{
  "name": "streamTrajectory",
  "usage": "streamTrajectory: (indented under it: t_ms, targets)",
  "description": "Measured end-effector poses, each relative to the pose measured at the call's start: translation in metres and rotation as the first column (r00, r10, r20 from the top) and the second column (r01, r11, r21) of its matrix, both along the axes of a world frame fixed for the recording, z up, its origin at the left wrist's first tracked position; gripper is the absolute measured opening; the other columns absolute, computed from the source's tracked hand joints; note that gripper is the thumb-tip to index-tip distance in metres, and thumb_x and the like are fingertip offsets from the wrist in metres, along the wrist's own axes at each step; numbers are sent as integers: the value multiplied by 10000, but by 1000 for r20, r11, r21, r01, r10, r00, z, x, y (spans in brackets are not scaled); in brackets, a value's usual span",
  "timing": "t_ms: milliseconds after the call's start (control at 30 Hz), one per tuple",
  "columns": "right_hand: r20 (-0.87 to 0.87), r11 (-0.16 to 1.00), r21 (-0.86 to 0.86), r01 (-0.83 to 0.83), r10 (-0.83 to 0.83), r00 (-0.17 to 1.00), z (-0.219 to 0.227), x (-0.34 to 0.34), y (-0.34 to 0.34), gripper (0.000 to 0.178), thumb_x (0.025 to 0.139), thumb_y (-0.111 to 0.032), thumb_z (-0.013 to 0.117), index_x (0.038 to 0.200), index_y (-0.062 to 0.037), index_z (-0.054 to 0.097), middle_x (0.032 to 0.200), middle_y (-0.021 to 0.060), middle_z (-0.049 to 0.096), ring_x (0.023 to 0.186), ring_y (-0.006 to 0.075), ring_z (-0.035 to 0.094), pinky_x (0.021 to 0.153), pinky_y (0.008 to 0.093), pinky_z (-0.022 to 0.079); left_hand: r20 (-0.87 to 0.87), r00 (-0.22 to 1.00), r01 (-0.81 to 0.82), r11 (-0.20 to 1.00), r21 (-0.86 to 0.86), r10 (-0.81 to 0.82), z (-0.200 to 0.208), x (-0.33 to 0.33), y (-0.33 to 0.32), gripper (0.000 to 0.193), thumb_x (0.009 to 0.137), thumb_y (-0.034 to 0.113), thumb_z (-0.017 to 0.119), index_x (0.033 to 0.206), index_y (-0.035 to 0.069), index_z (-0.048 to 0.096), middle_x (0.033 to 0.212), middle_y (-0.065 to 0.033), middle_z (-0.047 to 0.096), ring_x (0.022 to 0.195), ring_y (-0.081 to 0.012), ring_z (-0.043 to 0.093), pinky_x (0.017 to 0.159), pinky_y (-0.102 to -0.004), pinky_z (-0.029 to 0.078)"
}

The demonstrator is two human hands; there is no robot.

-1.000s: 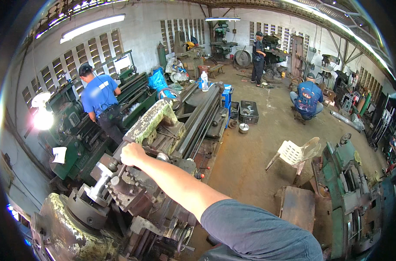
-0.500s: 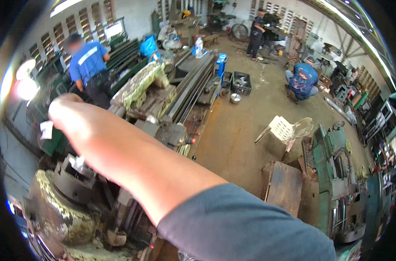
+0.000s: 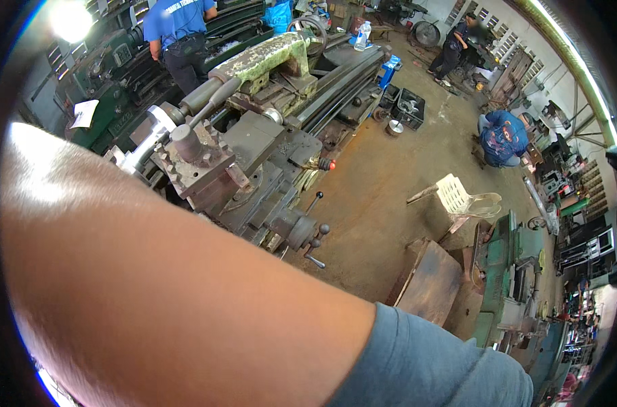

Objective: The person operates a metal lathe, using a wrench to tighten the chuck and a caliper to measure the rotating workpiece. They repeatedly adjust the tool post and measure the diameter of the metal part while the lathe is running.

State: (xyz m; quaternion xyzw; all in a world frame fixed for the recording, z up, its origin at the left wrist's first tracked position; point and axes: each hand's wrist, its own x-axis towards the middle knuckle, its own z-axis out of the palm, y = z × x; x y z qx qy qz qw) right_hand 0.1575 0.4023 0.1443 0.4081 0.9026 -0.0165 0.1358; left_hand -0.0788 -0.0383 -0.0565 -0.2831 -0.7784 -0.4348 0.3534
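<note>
My bare right arm (image 3: 186,271), in a grey-blue short sleeve (image 3: 437,359), comes in from the lower right and stretches across to the left rim. Its hand is past the rim or hidden, so its fingers do not show. My left hand is out of sight too. Just beyond the arm is a metalworking lathe. Its square tool post (image 3: 193,166), with a round top and a lever, stands beside a shiny metal shaft (image 3: 142,152). The tailstock (image 3: 278,57) has chipped pale-green paint. A crank handle (image 3: 313,252) and a red-tipped lever (image 3: 327,164) project from the carriage.
A person in a blue shirt (image 3: 180,27) stands behind the lathe; one crouches (image 3: 504,139) and another stands (image 3: 451,44) farther off. A cream plastic chair (image 3: 454,197), a wooden-topped bench (image 3: 427,281), a green machine (image 3: 502,271) and a black crate (image 3: 410,108) occupy the floor.
My right arm now fills more of the lower left, and its hand has gone from view. The tool post and carriage handles have come into sight; the chuck is now hidden.
</note>
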Motion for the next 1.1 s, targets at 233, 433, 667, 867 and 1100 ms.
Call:
streamTrajectory:
  t_ms: [233,433,667,867,1100]
  targets:
    - [-76,996,72,-47,53,996,-4,-12,-13,320,832,-362,717,1055,-135,751,1141,115,713,1109,283,669,947,472,517,23,1000,15,1000,9,-16,-4,-1,-1,295,1011,294,631,1156,61,742,1115,-105,756,958,-224,743,829,-311,618]
    - [-208,975,191,-111,151,966,10,-12,-23,306,823,-334,713,1015,-99,761,1089,149,725,1070,305,687,915,459,544,61,998,35,999,-4,-35,-5,-5,-3,289,1009,283,636,1153,57,742,1112,-109,757,959,-223,742,838,-309,614]
    - [-417,916,382,-122,289,862,26,43,10,295,814,-301,709,968,-58,772,1029,187,738,1024,331,709,878,444,574,27,999,39,994,-103,-37,-9,-4,2,231,1032,185,608,1128,19,737,1077,-103,755,919,-194,729,784,-296,626]
    - [-451,925,375,-59,237,861,-69,172,54,301,842,-316,702,923,-33,762,946,195,746,938,357,725,842,452,589,-148,982,135,986,102,-119,7,15,15,204,913,190,725,834,7,769,831,-122,758,681,-261,710,611,-364,570]
    - [-765,935,276,220,76,639,-148,209,71,290,871,-347,631,757,-96,719,756,171,707,753,389,701,702,518,551,-149,989,28,995,92,-14,19,26,18,280,927,266,725,871,-3,777,835,-136,758,703,-262,718,624,-370,578]
